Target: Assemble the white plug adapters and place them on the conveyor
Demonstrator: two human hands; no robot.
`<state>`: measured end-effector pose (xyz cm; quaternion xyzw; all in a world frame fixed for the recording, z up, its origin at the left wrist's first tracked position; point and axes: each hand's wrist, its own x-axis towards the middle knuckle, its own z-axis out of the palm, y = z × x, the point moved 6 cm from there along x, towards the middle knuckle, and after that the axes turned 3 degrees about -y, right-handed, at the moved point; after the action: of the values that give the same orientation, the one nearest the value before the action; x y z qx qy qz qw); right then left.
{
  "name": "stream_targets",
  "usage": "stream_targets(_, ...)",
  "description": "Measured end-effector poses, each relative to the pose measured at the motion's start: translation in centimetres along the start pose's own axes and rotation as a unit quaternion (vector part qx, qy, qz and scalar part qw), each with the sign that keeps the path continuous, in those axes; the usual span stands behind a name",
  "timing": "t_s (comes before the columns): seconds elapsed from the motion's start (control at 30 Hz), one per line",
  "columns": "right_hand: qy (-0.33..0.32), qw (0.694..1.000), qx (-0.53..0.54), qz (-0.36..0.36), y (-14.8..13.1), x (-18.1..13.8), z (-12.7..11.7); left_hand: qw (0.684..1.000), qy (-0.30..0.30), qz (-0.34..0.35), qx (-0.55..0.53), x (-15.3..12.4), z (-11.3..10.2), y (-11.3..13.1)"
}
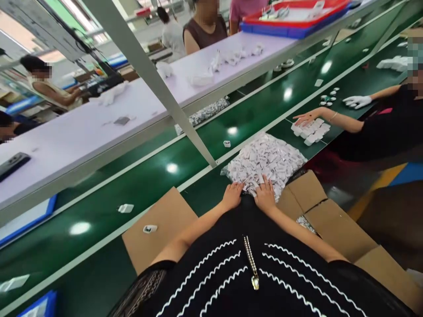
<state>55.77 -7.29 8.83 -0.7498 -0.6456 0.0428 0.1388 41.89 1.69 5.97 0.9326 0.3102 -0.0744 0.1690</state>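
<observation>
A clear plastic bag [264,159] packed with several small white parts lies on the green conveyor belt [109,185] right in front of me. My left hand [232,195] rests on the bag's near edge, fingers curled down onto the plastic. My right hand [265,194] sits beside it on the same edge, fingers bent and pressing on the bag. Both hands touch the bag close together. An open cardboard box [155,233] stands against my body, its flaps spread left and right.
A slanted metal post [185,121] crosses above the belt. Loose white parts [126,208] lie on the belt. A co-worker's bare hand [306,118] and gloved hand [357,101] work at white parts on the right. A white shelf [82,127] and stacked trays [291,20] lie beyond.
</observation>
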Motion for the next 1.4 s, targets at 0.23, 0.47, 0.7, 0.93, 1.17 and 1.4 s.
stream_targets(0.23,-0.013,0.997,-0.051,0.056,-0.7,2.1,0.5,0.999,0.022,-0.002,0.035,-0.5,0.3,-1.0)
stream_targets(0.47,-0.006,0.994,-0.081,0.072,-1.9,3.8,0.9,0.998,0.009,-0.046,0.042,-0.8,1.3,-3.4)
stream_targets(0.7,-0.007,0.993,-0.1,0.07,-2.1,4.2,0.5,0.995,-0.011,-0.088,0.044,-0.9,2.1,-4.2)
stream_targets(0.93,0.05,0.993,-0.06,0.084,-0.7,5.9,-1.4,0.994,-0.013,-0.105,0.035,-0.7,2.2,-4.1)
stream_targets(1.17,0.103,0.99,0.064,0.067,2.4,5.1,-2.5,0.991,-0.031,-0.126,0.015,-1.1,2.7,-4.7)
stream_targets(1.4,0.19,0.962,0.176,0.09,5.7,4.6,-3.9,0.987,-0.034,-0.156,0.001,-1.6,2.0,-5.4)
